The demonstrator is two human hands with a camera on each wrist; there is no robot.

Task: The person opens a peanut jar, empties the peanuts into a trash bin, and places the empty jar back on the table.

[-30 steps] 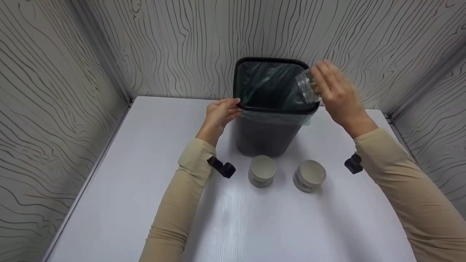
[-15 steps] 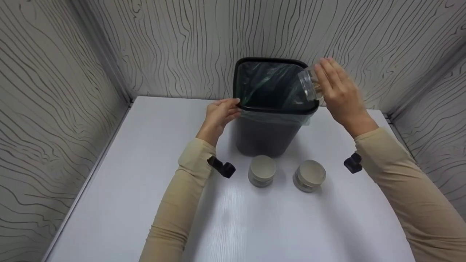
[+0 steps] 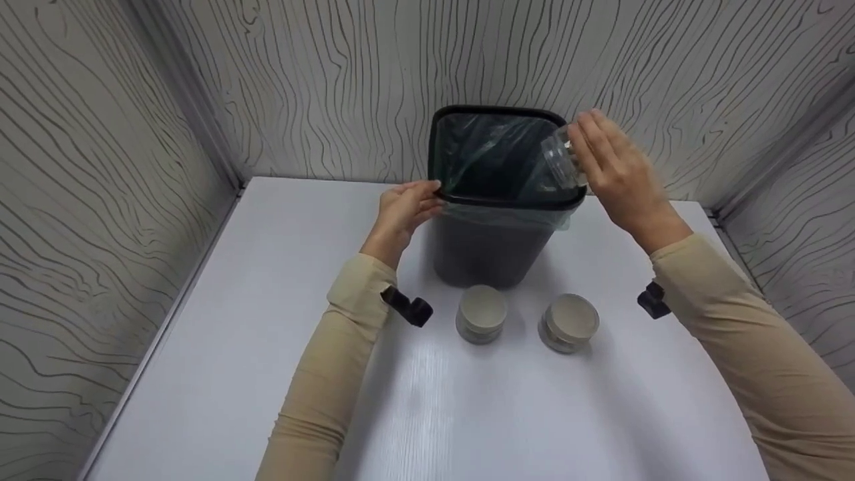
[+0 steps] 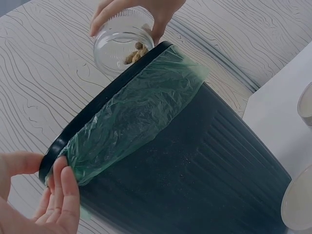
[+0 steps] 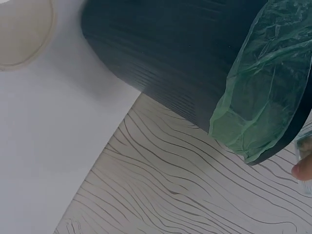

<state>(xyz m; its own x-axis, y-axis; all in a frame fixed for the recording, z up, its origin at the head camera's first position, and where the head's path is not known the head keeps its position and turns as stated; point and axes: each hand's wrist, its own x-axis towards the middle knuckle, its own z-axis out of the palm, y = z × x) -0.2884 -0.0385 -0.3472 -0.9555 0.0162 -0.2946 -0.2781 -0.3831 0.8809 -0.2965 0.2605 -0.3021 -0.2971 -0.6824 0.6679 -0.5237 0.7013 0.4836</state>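
My left hand pinches the near-left corner of the rim of a dark trash bin, thumb on one side and fingers on the other. A thin green bag lines the bin and folds over its rim. My right hand grips a clear jar, tipped on its side with its mouth over the right side of the bin. Several tan-brown pieces, resembling peanuts in their shells, lie inside the jar in the left wrist view. The bottom of the bin is too dark to make out.
Two lidded clear jars, a left one and a right one, stand on the white table in front of the bin. A patterned wall rises close behind it, with side walls left and right.
My right hand moves the tipped jar slightly right and up, then back left and down, over the bin's edge. The left hand and the two standing jars stay put.
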